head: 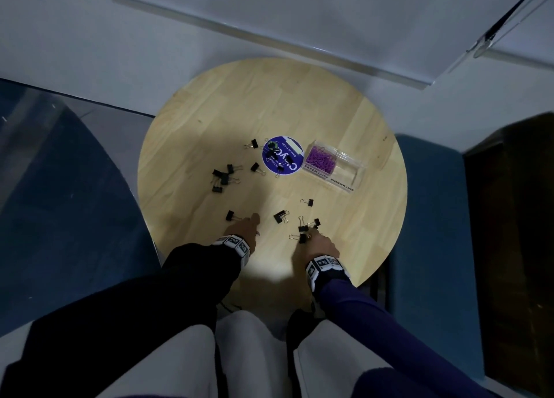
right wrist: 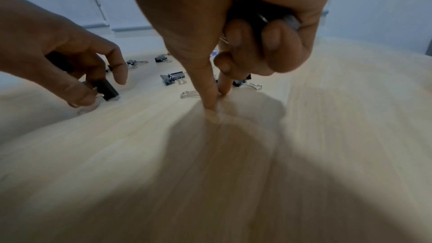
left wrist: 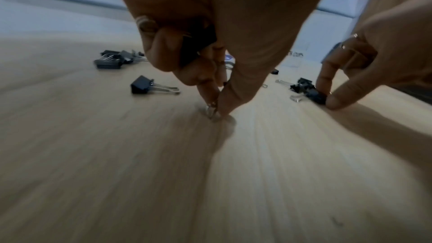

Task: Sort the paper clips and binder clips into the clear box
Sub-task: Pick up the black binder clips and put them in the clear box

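Black binder clips lie scattered over the round wooden table [head: 299, 112]. My left hand [head: 248, 222] pinches the wire handle of a binder clip [left wrist: 211, 112] against the wood between thumb and forefinger. It also keeps another black clip [left wrist: 198, 43] tucked in its palm. My right hand [head: 313, 235] pinches a binder clip [left wrist: 315, 96] on the table near the front right, with more clips [right wrist: 257, 17] held in its curled fingers. The clear box [head: 355, 174] stands at the right. Purple paper clips [head: 320, 159] fill its left compartment.
A blue round sticker [head: 287, 160] beside the box has a few binder clips on it. A cluster of clips [head: 223, 177] lies at the left. Single clips [head: 281, 216] [head: 308, 201] lie between my hands and the box. Blue seats flank the table.
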A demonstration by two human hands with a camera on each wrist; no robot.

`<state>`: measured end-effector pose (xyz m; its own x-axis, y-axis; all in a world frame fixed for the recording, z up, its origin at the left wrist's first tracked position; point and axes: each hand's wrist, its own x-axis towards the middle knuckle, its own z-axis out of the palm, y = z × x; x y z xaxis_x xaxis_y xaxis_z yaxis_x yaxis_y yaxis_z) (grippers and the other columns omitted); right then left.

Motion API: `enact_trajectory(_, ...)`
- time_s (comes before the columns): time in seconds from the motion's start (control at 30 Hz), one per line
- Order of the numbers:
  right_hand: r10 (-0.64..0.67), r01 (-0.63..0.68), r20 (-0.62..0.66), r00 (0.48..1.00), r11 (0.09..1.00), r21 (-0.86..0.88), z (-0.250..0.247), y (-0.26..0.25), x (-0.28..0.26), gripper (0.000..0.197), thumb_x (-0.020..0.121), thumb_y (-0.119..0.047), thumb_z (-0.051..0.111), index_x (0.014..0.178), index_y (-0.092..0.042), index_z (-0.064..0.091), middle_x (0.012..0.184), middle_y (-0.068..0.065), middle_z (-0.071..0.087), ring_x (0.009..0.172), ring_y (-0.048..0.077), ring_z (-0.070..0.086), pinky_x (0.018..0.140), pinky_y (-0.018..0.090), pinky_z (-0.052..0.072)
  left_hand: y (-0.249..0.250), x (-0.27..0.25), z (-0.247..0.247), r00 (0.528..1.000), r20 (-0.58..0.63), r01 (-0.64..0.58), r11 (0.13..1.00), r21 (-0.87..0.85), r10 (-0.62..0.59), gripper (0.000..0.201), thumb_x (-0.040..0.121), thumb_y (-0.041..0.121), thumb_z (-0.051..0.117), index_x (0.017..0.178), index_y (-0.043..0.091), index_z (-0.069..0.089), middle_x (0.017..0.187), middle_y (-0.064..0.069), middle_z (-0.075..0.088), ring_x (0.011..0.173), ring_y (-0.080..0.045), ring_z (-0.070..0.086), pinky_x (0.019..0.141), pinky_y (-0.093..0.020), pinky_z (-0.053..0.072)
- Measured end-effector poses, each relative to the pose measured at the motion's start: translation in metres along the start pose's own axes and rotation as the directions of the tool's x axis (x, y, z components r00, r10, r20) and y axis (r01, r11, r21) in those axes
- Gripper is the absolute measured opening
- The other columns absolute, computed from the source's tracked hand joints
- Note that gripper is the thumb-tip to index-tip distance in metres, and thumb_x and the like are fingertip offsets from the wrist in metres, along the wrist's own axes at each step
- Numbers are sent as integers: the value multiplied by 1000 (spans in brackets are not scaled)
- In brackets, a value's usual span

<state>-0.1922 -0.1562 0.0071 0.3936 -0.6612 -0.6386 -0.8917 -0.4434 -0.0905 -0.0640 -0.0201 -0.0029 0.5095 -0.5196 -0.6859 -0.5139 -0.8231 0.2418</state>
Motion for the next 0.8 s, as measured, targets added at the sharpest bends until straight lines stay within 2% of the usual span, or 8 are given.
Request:
enact_trajectory(0.2, -41, 46, -89, 995, 998, 49, 1, -5, -7, 38, 88, -31, 49, 125, -29, 38, 101, 7, 68, 95, 30, 65, 82, 37, 47, -26, -5, -14, 999, -40, 24, 968, -251, -35, 27, 97, 24, 44, 112, 5, 56, 119, -18, 58, 104, -34, 57, 86, -35, 44)
enact_trajectory(0.27, -103, 106, -112, 988, 994, 23, 3, -7, -7, 33, 92, -32, 46, 124, -30, 39, 101, 7, 67, 93, 30, 65, 79, 35, 47, -30, -8, -21, 993, -18, 106, 940, -324, -118, 35, 102, 28, 38, 118, 2, 55, 126, -21, 58, 112, -34, 56, 91, -34, 43)
enact_trajectory(0.33, -152, 152, -126, 980, 988, -12, 5, -8, -6, 31, 96, -33, 42, 126, -31, 45, 104, 7, 68, 94, 30, 65, 78, 34, 46, -34, -10, -28, 983, 50, 183, 906, -381, -177, 42, 104, 31, 34, 131, 4, 49, 145, -17, 44, 131, -31, 45, 106, -33, 35)
enact_trajectory(0.37, -173, 171, -133, 976, 985, -25, 5, -9, -6, 29, 97, -33, 41, 125, -30, 49, 105, 6, 68, 95, 29, 65, 78, 33, 46, -37, -10, -30, 981, 82, 195, 899, -392, -177, 37, 104, 31, 33, 125, 6, 50, 147, -16, 42, 132, -29, 42, 107, -31, 33)
enact_trajectory(0.47, -214, 205, -130, 968, 976, -81, 7, -8, -7, 24, 97, -28, 44, 117, -27, 57, 104, 6, 69, 96, 28, 66, 78, 32, 48, -43, -6, -32, 970, 85, 238, 814, -529, -228, 29, 99, 33, 40, 82, 11, 50, 104, -12, 60, 95, -28, 56, 79, -26, 37)
enact_trajectory(0.57, -277, 260, -143, 950, 957, -129, 10, -7, -10, 25, 99, -28, 41, 114, -20, 59, 101, 7, 69, 91, 28, 67, 75, 31, 48, -50, -12, -34, 948, 20, 255, 719, -647, -318, 41, 95, 41, 49, 63, 15, 55, 69, -4, 59, 59, -19, 49, 60, -24, 38)
enact_trajectory(0.7, -365, 345, -116, 924, 925, -160, 5, -7, -9, 30, 98, -26, 45, 127, -19, 47, 106, 9, 67, 91, 31, 67, 77, 37, 50, -54, -24, -37, 949, 59, 285, 765, -577, -309, 42, 97, 40, 49, 62, 17, 51, 61, 1, 53, 54, -14, 44, 52, -21, 34)
enact_trajectory(0.8, -298, 288, -98, 949, 952, -105, -5, -5, -10, 42, 91, -36, 57, 127, -21, 41, 107, 6, 66, 96, 30, 65, 79, 35, 48, -58, -31, -31, 950, 115, 302, 768, -565, -289, 37, 96, 39, 51, 69, 14, 55, 74, -5, 61, 66, -21, 52, 66, -24, 41)
